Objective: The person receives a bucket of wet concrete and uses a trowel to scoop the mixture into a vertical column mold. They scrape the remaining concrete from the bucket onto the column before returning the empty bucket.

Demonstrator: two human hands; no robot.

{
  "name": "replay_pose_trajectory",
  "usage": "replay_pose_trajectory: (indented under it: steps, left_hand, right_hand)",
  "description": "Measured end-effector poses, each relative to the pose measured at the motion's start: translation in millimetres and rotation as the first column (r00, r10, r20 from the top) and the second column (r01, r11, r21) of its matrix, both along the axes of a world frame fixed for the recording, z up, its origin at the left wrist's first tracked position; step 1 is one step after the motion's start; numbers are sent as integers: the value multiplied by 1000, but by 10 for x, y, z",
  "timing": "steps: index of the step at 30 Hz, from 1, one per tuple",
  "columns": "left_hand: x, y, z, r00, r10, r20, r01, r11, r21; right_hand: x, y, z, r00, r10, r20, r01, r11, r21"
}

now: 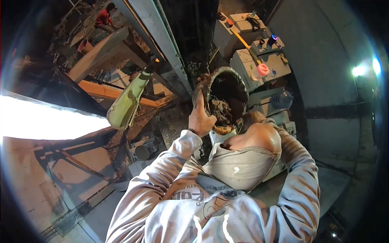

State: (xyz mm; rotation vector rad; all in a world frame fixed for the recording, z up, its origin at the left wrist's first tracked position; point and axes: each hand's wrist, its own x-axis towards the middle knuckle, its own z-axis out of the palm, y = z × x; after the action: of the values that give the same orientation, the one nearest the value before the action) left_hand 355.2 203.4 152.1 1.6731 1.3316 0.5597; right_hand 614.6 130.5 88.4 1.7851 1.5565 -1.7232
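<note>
A dark, mortar-crusted bucket (208, 87) is tipped toward me, its round mouth facing up and back. Clumpy grey-brown material (221, 111) lies inside it, along the lower wall. My left hand (201, 117) grips the bucket's left rim, fingers on the outer side and thumb near the edge. On the lower right side of the bucket is my right hand (256, 117), partly hidden behind my bent knee (259, 137); its fingers do not show clearly.
Pale blocks (243, 67) at upper right carry a yellow bar (245, 44) and a pink-topped container (262, 71). A clear jug (281, 100) lies nearby. A green stalk-like piece (131, 99) slants at left, beside a glaring white light. Farther off, a person in red (104, 19) bends.
</note>
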Motion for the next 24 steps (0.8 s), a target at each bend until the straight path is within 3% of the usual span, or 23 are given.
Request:
replay_pose_trajectory:
  steps: [1,3,6,8,10,11,12,13,14,15,16,19,20,21,22,23,24]
  left_hand:
    - [24,42,-41,1000,12,16,-14,997,76]
    - [-6,-1,-52,1000,7,1,-7,1000,11]
    - [1,-41,-48,1000,22,-19,-20,997,77]
    - [11,-79,-144,1000,27,-10,-26,998,61]
    - [-37,-47,-172,999,34,-3,-34,999,25]
    - [-53,13,-143,1000,25,-9,-25,999,27]
    - [-76,12,-108,999,46,3,-46,999,-13]
    - [-106,-13,-74,997,69,16,-68,996,-56]
    - [-134,14,-99,997,68,45,-65,995,-72]
    - [-153,47,-117,996,68,50,-65,995,-71]
    - [-183,74,-144,997,68,37,-66,997,-41]
    - [-295,160,-222,995,81,65,-80,997,-21]
    - [-361,196,-294,986,99,133,-87,992,-92]
    - [-413,200,-390,974,119,195,-87,982,-166]
    - [-425,198,-460,936,183,301,-129,973,-190]
    - [-443,176,-510,936,171,308,-116,975,-187]
    - [-456,166,-483,939,225,261,-161,956,-246]
  right_hand:
    - [-66,-13,69,997,-33,-64,27,995,-93]
    - [-198,-84,116,982,-106,-156,65,967,-245]
    - [-354,-79,25,953,-239,-188,172,933,-315]
    - [-472,7,-104,924,-347,-160,293,913,-283]
    - [-544,141,-188,932,-321,-172,291,940,-177]
    - [-467,185,-214,982,-52,-183,63,996,57]
    - [-389,228,-247,977,188,-99,-149,939,309]
    - [-308,178,-221,891,454,5,-357,695,624]
    - [-235,132,-178,799,548,247,-454,280,846]
    - [-163,139,-141,798,547,252,-458,278,844]
    - [-122,143,-120,823,564,64,-334,389,858]
    - [6,88,36,914,265,-307,-6,765,643]
    - [-115,187,443,969,-23,-247,115,924,364]
    - [-120,197,558,865,-380,-327,394,919,-26]
    - [-126,207,674,640,-737,-218,656,671,-345]
    - [-92,153,617,632,-744,-217,666,665,-338]
    - [-121,128,592,954,-244,-177,279,937,212]
